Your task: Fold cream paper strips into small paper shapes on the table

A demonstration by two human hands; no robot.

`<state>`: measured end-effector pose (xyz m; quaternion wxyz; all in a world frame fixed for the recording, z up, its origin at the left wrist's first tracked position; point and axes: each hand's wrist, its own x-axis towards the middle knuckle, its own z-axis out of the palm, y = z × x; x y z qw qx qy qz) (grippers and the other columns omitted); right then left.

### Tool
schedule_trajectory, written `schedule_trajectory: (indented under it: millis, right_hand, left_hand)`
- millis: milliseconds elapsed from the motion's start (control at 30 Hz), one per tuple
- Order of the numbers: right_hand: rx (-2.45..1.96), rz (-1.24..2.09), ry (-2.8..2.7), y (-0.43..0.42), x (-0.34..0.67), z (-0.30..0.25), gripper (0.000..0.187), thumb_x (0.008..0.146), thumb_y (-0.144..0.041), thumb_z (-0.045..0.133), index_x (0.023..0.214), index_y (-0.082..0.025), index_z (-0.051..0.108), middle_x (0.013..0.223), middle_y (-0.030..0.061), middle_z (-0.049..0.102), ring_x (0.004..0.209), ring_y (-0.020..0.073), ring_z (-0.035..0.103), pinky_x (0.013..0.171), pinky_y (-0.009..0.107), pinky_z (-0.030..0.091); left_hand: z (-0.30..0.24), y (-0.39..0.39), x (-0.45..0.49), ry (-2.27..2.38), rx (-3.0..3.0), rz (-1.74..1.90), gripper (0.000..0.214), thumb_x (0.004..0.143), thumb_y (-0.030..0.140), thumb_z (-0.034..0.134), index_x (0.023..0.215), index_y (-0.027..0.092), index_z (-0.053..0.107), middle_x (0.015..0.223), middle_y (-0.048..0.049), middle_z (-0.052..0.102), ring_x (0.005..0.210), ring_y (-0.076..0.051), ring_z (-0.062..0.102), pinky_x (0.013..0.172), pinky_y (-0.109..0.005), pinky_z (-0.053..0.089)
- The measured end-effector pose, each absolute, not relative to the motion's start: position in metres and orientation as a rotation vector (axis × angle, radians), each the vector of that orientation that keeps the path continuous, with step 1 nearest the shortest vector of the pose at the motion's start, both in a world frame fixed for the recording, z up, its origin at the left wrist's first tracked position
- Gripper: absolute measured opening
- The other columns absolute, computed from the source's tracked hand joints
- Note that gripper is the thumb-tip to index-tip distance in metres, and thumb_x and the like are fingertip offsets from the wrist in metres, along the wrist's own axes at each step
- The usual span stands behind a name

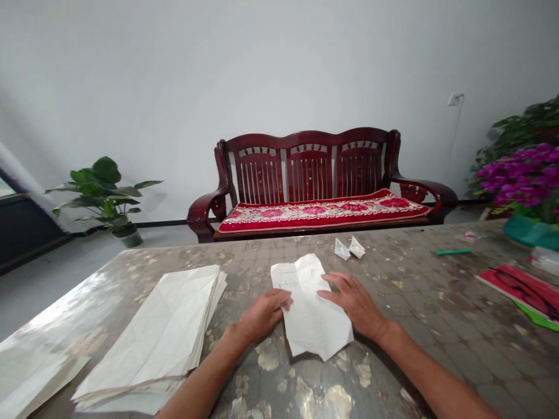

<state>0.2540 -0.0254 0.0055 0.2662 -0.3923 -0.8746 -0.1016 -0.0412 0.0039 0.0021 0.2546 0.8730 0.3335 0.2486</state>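
The left hand (264, 314) sits nearest, at the 7 o'clock side of a creased white paper sheet (312, 317), its grip narrow, with the fingers curled over the sheet's left edge; whether they pinch the paper I cannot tell. The right hand (356, 305) lies at the sheet's 3 o'clock side, its grip wide, the fingers spread and resting on the right edge. The sheet lies flat on a mottled grey glossy worktop (419, 308), folded into an angular point at its lower edge, with faint handwritten marks (286, 280) near its upper left corner. The step in hand looks like pressing this folded sheet, and the next move seems to call for both hands keeping its edges flat.

At 9 o'clock lies a thick stack of folded off-white paper (152, 331), with more pale sheets (39, 366) beyond it at the worktop's left end. At 1 o'clock sit two small white folded paper boats (349, 248), then a slim green pen (454, 251) and a red printed booklet (519, 291) further right. Beyond the worktop stands a dark red wooden bench (305, 166) with a red floral cushion (323, 213), flanked by a leafy green potted plant (102, 192) and purple flowers (519, 174).
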Motion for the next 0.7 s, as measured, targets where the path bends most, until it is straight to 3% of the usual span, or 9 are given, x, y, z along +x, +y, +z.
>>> schedule_trajectory:
  millis: [133, 267, 467, 600, 700]
  right_hand:
    - [-0.963, -0.189, -2.459, -0.022, 0.262, -0.007, 0.019, 0.092, -0.025, 0.059, 0.106, -0.029, 0.071, 0.121, 0.0027, 0.067, 0.123, 0.0218, 0.049, 0.103, 0.041, 0.04]
    - [-1.042, -0.09, -2.472, -0.02, 0.265, -0.013, 0.025, 0.094, -0.027, 0.055, 0.116, -0.028, 0.068, 0.127, 0.0042, 0.065, 0.127, 0.0217, 0.047, 0.105, 0.042, 0.04]
    - [-1.1, 0.143, -2.502, -0.005, 0.261, -0.01, 0.027, 0.094, -0.033, 0.055, 0.118, -0.03, 0.068, 0.127, 0.0045, 0.065, 0.13, 0.0233, 0.046, 0.105, 0.043, 0.039]
    - [-1.038, 0.238, -2.449, -0.005, 0.262, -0.014, 0.026, 0.094, -0.032, 0.053, 0.113, -0.028, 0.07, 0.12, 0.0072, 0.069, 0.119, 0.022, 0.055, 0.099, 0.04, 0.042]
    - [-1.034, 0.318, -2.369, -0.009, 0.263, -0.015, 0.027, 0.096, -0.034, 0.048, 0.11, -0.025, 0.07, 0.112, 0.0086, 0.071, 0.107, 0.0206, 0.06, 0.094, 0.038, 0.043]
  left_hand:
    - [-0.015, -0.007, -0.046, 0.935, 2.354, 0.674, 0.023, 0.083, 0.006, 0.05, 0.091, 0.022, 0.065, 0.11, -0.003, 0.07, 0.118, -0.018, 0.058, 0.1, -0.031, 0.046]
    - [-0.02, -0.006, -0.055, 0.928, 2.404, 0.652, 0.025, 0.09, 0.016, 0.052, 0.106, 0.024, 0.07, 0.123, -0.0063, 0.067, 0.13, -0.021, 0.05, 0.112, -0.043, 0.036]
    - [-0.025, 0.0, -0.062, 0.973, 2.378, 0.626, 0.026, 0.09, 0.017, 0.054, 0.105, 0.028, 0.073, 0.125, -0.0052, 0.068, 0.133, -0.022, 0.048, 0.117, -0.052, 0.026]
    - [-0.027, 0.001, -0.061, 1.052, 2.356, 0.648, 0.025, 0.086, 0.018, 0.058, 0.102, 0.028, 0.074, 0.123, -0.0048, 0.068, 0.129, -0.023, 0.052, 0.115, -0.051, 0.028]
    - [-0.024, 0.001, -0.059, 1.081, 2.282, 0.728, 0.022, 0.086, 0.022, 0.056, 0.097, 0.025, 0.075, 0.114, -0.0044, 0.072, 0.122, -0.022, 0.058, 0.109, -0.043, 0.038]
